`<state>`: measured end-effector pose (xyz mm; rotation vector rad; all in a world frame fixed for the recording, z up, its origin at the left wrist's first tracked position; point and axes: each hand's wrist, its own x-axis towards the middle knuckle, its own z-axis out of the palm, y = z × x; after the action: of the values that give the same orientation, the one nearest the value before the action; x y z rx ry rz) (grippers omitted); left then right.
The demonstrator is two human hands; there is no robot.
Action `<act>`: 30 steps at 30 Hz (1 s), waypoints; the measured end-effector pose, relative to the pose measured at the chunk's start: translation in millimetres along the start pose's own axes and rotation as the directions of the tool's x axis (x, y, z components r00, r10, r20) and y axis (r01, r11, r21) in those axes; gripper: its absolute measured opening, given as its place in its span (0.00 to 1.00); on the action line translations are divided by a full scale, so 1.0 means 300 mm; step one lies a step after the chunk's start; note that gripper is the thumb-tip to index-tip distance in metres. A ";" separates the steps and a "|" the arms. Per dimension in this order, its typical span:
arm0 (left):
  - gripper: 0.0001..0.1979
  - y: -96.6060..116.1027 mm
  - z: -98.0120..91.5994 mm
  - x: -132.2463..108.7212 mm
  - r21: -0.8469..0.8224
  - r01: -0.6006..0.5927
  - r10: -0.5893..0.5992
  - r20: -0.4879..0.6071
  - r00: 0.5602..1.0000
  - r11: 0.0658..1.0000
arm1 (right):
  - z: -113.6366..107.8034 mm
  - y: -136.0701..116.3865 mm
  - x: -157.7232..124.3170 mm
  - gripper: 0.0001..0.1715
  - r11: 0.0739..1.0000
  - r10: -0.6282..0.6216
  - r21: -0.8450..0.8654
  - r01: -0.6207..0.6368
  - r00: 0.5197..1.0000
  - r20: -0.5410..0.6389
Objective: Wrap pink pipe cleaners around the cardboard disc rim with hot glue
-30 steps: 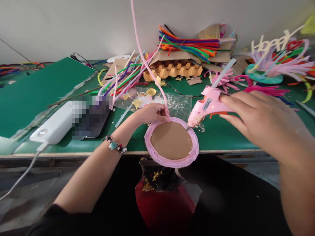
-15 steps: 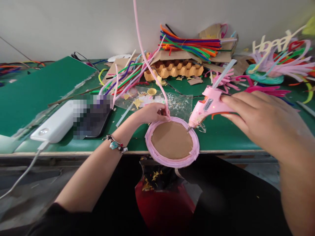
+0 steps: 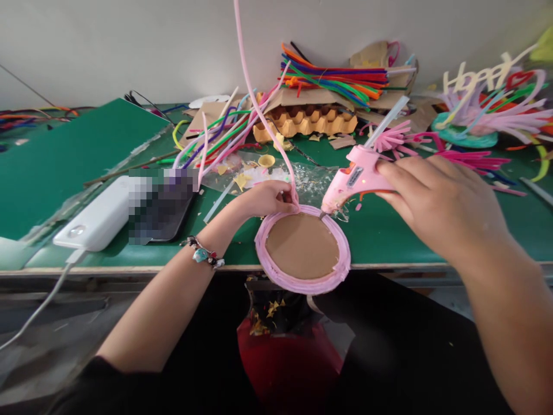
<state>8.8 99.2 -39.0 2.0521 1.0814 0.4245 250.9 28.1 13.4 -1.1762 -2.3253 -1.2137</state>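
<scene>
My left hand [image 3: 273, 199] pinches a pink pipe cleaner [image 3: 264, 123] at the far rim of a round cardboard disc [image 3: 302, 245]. The pipe cleaner's free end rises up out of the top of the view. Rows of pink-lilac pipe cleaner [image 3: 263, 253] ring the disc's edge, leaving its brown middle bare. In my right hand [image 3: 425, 190] is a pink hot glue gun [image 3: 352, 178], a clear glue stick [image 3: 389, 120] poking from its back. Its nozzle meets the inner side of the ring at the far right. The disc overhangs the table's front edge.
A white power bank [image 3: 101, 213] with a cable and a dark phone [image 3: 166, 207] lie at left. Behind are loose pipe cleaners [image 3: 228, 132], an egg carton [image 3: 305, 122] and a bundle of coloured pipe cleaners [image 3: 332, 75]. A pipe-cleaner bouquet [image 3: 488, 109] stands at right.
My right hand has moved the glue gun left and slightly away along the ring, its nozzle nearer my left hand. My left hand and the disc have stayed put.
</scene>
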 end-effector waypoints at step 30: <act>0.05 0.022 -0.001 0.001 -0.035 0.000 0.000 0.014 1.000 0.999 | -0.089 0.048 -0.031 0.26 0.981 -0.099 0.180 0.069 0.982 0.159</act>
<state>12.6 97.4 -33.9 2.0216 1.0590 0.4260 264.5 6.7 32.8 -1.1704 -2.5687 -0.9453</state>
